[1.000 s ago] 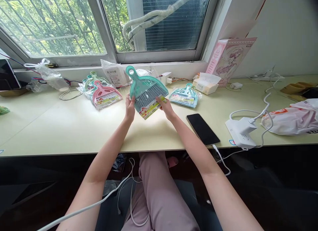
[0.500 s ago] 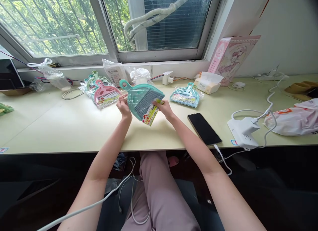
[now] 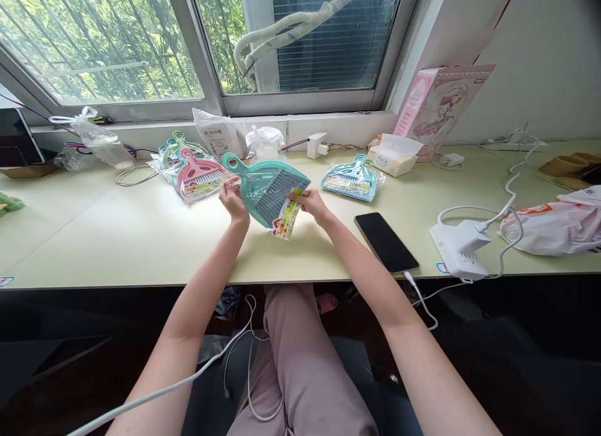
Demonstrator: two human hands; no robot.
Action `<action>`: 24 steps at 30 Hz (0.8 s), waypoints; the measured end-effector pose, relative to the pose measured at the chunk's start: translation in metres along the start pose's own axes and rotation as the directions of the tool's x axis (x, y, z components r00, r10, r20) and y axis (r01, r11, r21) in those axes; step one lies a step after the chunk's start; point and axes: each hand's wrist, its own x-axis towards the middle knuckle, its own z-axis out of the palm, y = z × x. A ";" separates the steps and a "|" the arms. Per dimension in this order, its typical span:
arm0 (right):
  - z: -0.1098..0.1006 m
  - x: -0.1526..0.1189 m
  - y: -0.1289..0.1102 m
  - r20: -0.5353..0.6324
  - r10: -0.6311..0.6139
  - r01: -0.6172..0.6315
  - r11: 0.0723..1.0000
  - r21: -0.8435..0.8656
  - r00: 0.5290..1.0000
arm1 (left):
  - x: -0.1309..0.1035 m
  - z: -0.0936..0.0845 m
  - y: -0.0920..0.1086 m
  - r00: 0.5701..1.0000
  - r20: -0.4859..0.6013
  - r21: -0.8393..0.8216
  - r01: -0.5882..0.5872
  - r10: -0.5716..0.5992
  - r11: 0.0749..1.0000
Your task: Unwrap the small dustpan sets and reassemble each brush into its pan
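I hold a teal mini dustpan-and-brush set [image 3: 265,184] in a clear plastic bag just above the pale green desk [image 3: 117,236]. My left hand [image 3: 233,198] grips its left edge near the handle. At the lower right corner, my right hand [image 3: 310,204] pinches the bag beside the yellow-green paper label [image 3: 286,218]. The set lies tilted, handle pointing up and left.
A stack of bagged pink and teal sets [image 3: 195,173] lies to the left, another teal set [image 3: 352,179] to the right. A black phone [image 3: 385,241], a white power strip [image 3: 457,248], a tissue pack [image 3: 392,156], a pink box [image 3: 439,107] and plastic bags [image 3: 554,223] sit around.
The set has come down from upright to a flat tilt with its handle swung left. Both hands dropped closer to the desk, and the label now hangs lower.
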 end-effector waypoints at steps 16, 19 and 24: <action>-0.004 0.006 0.009 0.010 -0.037 0.037 0.999 -0.034 0.999 | 0.001 0.001 0.000 1.000 -0.005 -0.015 0.025 -0.025 1.000; -0.004 0.005 0.007 0.008 -0.022 0.022 0.998 -0.058 1.000 | 0.001 0.003 0.002 0.998 -0.033 -0.054 0.048 -0.050 0.997; -0.004 0.004 0.005 0.025 -0.007 0.009 0.998 -0.059 1.000 | -0.002 0.005 0.006 0.995 -0.044 -0.087 0.086 -0.090 0.992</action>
